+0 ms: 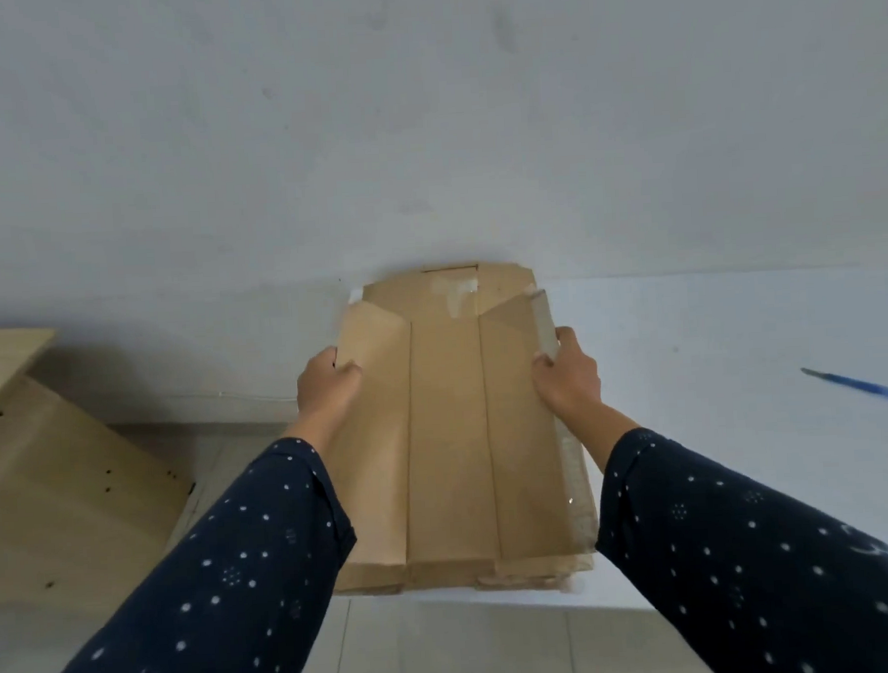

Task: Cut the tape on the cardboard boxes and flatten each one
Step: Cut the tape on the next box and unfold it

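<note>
A pale grey wall (419,106) fills the upper half of the view, and below it on the right a white table (741,346) runs back to meet it. On the left stands a light wooden panel piece (53,485) with small dark holes, leaning over a tiled floor (448,655). In the middle is the flattened cardboard box (447,439), lying lengthwise away from the person with its far end at the wall and its near end over the table's front edge. Its side flaps are folded in over a centre strip. Whether it rests on the table or is held just above it cannot be told. Two arms in dark, white-dotted sleeves (228,579) reach forward. The left hand (326,388) grips the box's left edge, thumb on top and fingers curled round the flap. The right hand (570,376) grips the right edge the same way. Patches of clear tape (460,291) cling to the far end of the cardboard. A thin blue tool (866,388) lies on the table, well apart to the right.
</note>
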Demonstrator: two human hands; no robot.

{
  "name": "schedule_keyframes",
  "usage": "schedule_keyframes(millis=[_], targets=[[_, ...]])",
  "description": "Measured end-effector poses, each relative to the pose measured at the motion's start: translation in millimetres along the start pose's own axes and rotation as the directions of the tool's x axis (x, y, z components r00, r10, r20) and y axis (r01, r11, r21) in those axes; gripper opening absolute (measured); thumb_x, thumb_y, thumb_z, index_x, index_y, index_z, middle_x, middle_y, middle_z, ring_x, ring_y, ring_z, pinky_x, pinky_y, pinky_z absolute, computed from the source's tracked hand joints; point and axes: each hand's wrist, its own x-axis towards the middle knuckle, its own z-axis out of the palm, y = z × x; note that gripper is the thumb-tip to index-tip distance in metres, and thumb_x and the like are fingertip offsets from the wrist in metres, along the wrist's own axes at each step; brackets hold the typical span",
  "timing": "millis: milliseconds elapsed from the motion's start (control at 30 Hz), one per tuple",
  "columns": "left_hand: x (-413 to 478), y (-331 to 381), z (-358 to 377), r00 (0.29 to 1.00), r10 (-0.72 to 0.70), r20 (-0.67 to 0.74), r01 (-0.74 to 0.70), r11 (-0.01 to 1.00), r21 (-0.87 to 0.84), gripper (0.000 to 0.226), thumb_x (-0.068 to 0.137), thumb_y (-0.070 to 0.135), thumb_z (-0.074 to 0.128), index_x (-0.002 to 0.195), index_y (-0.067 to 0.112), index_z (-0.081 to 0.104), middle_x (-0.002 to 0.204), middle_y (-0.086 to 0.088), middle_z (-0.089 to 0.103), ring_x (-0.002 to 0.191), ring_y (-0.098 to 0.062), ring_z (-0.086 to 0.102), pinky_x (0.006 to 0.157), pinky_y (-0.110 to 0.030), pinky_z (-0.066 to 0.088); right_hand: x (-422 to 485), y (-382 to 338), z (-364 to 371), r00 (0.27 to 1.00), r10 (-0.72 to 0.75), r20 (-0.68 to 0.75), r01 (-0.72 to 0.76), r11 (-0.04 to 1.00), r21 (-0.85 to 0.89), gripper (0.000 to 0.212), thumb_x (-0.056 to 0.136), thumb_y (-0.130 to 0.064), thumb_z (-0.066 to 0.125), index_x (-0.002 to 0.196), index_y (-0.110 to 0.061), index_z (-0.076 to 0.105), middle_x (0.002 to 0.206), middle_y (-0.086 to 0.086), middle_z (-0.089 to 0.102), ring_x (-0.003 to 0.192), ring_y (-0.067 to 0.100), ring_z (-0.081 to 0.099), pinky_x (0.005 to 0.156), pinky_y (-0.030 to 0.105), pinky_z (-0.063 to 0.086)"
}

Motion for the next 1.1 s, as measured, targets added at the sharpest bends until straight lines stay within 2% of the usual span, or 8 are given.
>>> schedule_keyframes(millis=[167,267,400,500,567,667,967,1100], targets=[[23,-52,22,0.994,-0.054,0.091,0.044,0.993,0.113,0.012,0.096,0.016,0.055,0.106,0.011,0.051,0.090,-0.002,0.056,0.086,-0.027,0.056,0.062,-0.031,0.041,3,27,43,0.994,0.113,0.006,-0.112,0.990,-0.089,0.046,0.103,-0.026,0.041,0.148,-0.028,0.033,0.113,0.008,0.063,0.085,0.024,0.058,0.073,0.035,0.048],[33,-69,32,0.988,-0.071,0.139,0.042,0.979,0.200,0.030,0.099,0.017,0.052,0.127,0.008,0.045,0.110,-0.010,0.059,0.093,-0.027,0.055,0.075,-0.038,0.045,10,36,51,0.990,0.142,-0.023,-0.144,0.976,-0.164,0.043,0.101,-0.032,0.042,0.144,-0.031,0.037,0.107,0.006,0.063,0.090,0.029,0.061,0.079,0.040,0.052],[40,-82,41,0.975,-0.148,0.165,0.101,0.959,0.264,0.039,0.099,0.019,0.048,0.134,0.004,0.039,0.123,-0.015,0.056,0.108,-0.034,0.056,0.091,-0.047,0.050,18,50,57,0.987,0.161,0.015,-0.151,0.949,-0.277,0.044,0.100,-0.037,0.042,0.144,-0.032,0.035,0.102,0.006,0.062,0.090,0.031,0.060,0.075,0.038,0.049],[39,-88,48,0.959,-0.204,0.194,0.128,0.930,0.345,0.051,0.096,0.018,0.046,0.144,0.007,0.032,0.139,-0.016,0.044,0.124,-0.037,0.047,0.103,-0.052,0.043,21,56,64,0.980,0.195,0.028,-0.170,0.907,-0.384,0.052,0.100,-0.044,0.041,0.148,-0.027,0.030,0.110,0.009,0.060,0.099,0.034,0.059,0.077,0.040,0.048],[34,-89,53,0.966,-0.164,0.202,0.053,0.884,0.464,0.056,0.094,0.016,0.048,0.147,0.016,0.029,0.145,-0.012,0.035,0.130,-0.036,0.039,0.108,-0.049,0.036,19,56,69,0.981,0.189,0.038,-0.148,0.862,-0.485,0.057,0.102,-0.045,0.036,0.152,-0.022,0.025,0.125,0.011,0.053,0.114,0.033,0.053,0.083,0.043,0.046],[26,-87,57,0.984,0.047,0.171,-0.143,0.783,0.605,0.050,0.091,0.008,0.050,0.138,0.023,0.043,0.143,-0.007,0.037,0.129,-0.034,0.037,0.107,-0.049,0.031,13,53,71,0.988,0.148,0.036,-0.092,0.767,-0.635,0.062,0.103,-0.045,0.031,0.155,-0.014,0.017,0.143,0.009,0.037,0.126,0.029,0.043,0.084,0.041,0.044],[-7,-8,96,0.871,0.302,0.388,-0.486,0.647,0.588,0.055,0.093,0.011,0.052,0.146,0.015,0.040,0.149,-0.005,0.041,0.133,-0.028,0.038,0.108,-0.040,0.035,-3,62,9,0.986,0.012,0.169,0.118,0.666,-0.737,0.063,0.104,-0.046,0.026,0.158,-0.022,0.004,0.156,0.007,0.027,0.136,0.028,0.036,0.099,0.040,0.039],[-47,44,140,0.819,0.369,0.439,-0.572,0.574,0.586,0.051,0.098,0.016,0.048,0.147,0.017,0.037,0.150,-0.004,0.041,0.135,-0.027,0.038,0.109,-0.040,0.035,-10,93,-50,0.985,-0.052,0.163,0.155,0.684,-0.713,0.063,0.104,-0.047,0.028,0.158,-0.022,0.006,0.155,0.006,0.029,0.133,0.028,0.039,0.100,0.040,0.039]])
